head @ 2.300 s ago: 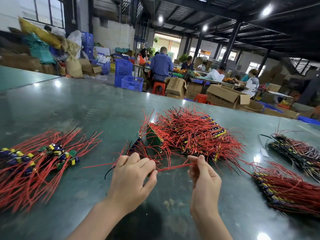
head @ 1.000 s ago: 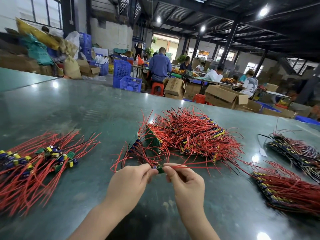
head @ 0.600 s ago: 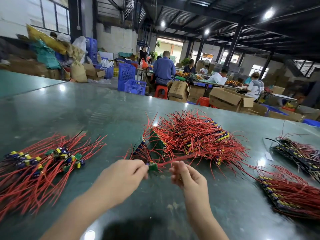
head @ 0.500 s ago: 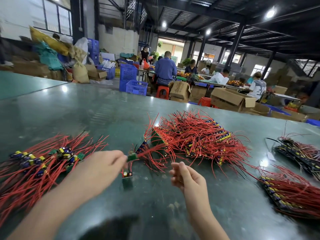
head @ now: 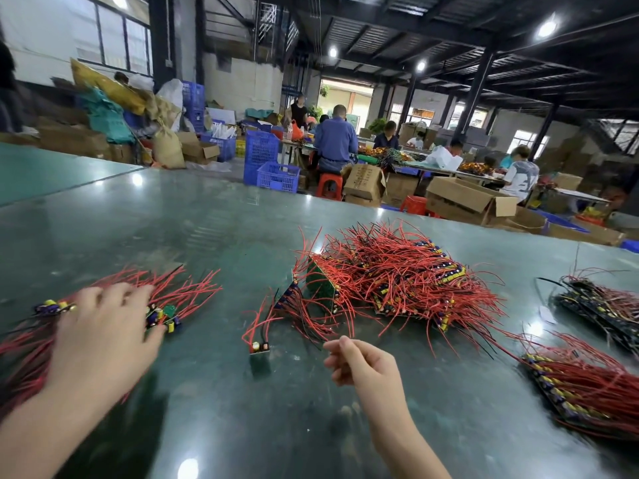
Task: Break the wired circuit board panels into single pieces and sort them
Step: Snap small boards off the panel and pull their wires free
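Left hand (head: 98,335) lies palm-down on the pile of single boards (head: 103,305) at the left of the dark green tabletop (head: 207,229); its fingers (head: 121,295) are spread and fairly straight over the red wires, and whether anything is held under the palm cannot be told. Small parts in yellow, blue and green show just beside the fingertips. Right hand (head: 363,368) hovers above the tabletop near the centre, fingers loosely curled with thumb and forefinger close together, holding nothing visible. One single board (head: 257,347) with a yellow part and a looped red wire lies on the tabletop between the two hands, touching neither. Behind it, a short strip of boards (head: 294,302) with red and black wires leans up on edge. Just beyond sits the main heap of wired panels (head: 397,278), red wires sticking out in all directions, one green panel tilted up at its left edge. At the right of the tabletop, two further stacks of panels: a near one (head: 581,385) with red wires, a far one (head: 598,305) darker. Background: people seated at tables, cardboard boxes (head: 463,202), blue crates (head: 266,160).
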{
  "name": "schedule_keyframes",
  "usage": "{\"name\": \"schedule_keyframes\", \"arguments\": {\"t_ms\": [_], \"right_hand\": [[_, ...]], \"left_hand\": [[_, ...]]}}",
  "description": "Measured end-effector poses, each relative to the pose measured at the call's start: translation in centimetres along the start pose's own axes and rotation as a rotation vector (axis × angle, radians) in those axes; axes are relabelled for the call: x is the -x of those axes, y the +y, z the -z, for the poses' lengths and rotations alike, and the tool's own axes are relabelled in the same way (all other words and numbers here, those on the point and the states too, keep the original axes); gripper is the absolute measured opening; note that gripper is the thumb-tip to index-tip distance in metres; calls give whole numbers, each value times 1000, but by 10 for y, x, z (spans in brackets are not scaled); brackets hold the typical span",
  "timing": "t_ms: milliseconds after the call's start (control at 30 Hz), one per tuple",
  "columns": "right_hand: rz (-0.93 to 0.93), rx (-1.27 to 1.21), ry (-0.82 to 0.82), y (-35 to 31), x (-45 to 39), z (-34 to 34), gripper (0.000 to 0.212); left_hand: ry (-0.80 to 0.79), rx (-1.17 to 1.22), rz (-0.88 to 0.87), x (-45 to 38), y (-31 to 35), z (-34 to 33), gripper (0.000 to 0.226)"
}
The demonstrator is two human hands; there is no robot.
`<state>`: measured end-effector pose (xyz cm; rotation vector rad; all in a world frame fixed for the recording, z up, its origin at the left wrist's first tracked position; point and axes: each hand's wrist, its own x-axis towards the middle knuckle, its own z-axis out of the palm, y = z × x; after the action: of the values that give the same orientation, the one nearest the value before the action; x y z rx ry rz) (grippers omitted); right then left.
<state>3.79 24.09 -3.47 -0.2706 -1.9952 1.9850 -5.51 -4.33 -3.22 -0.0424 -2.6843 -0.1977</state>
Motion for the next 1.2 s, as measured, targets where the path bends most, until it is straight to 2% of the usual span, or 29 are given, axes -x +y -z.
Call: {"name": "schedule_keyframes", "arguments": {"t_ms": [33,100,167,200,300,400,567,667,733,800,867,933,1000,1100,1200], "right_hand": [[1,9,-6,1,0,0,31],[2,33,-24,1,1,-1,31],[2,55,-40,2,1,0,30],[2,62,-45,3,1,0,30],[8,84,-59,3,1,0,30],[10,117,-78,4,0,1,29],[35,250,-109,10,-1,-1,27],[227,538,-75,15,-1,1,17],[325,694,-107,18,-1,3,26],[345,713,-164,19,-1,3,40],[325,592,-185,19,0,0,47],[253,435,-189,17,1,-3,47],[234,386,-176,15,1,-4,43],[259,355,-146,13,1,-4,42],[271,340,-166,11,2,-4,40]], "left_hand": [[-47,75,-95,5,17,6,54],[-277,234,-224,14,51,9,54],[-417,326,-268,22,79,-3,57],[-430,333,-265,24,91,-9,59],[-355,367,-215,24,110,-20,46],[-321,569,-197,21,118,-30,21],[-276,547,-300,27,125,-43,25],[-224,668,-304,32,125,-42,17],[-180,777,-341,36,124,-40,16],[-140,865,-394,40,124,-34,21],[-97,891,-468,43,124,-29,27],[-51,905,-545,45,126,-24,29],[-23,944,-590,47,130,-21,37],[-26,1008,-580,50,131,-19,67],[-24,1056,-563,52,129,-22,77]]}}
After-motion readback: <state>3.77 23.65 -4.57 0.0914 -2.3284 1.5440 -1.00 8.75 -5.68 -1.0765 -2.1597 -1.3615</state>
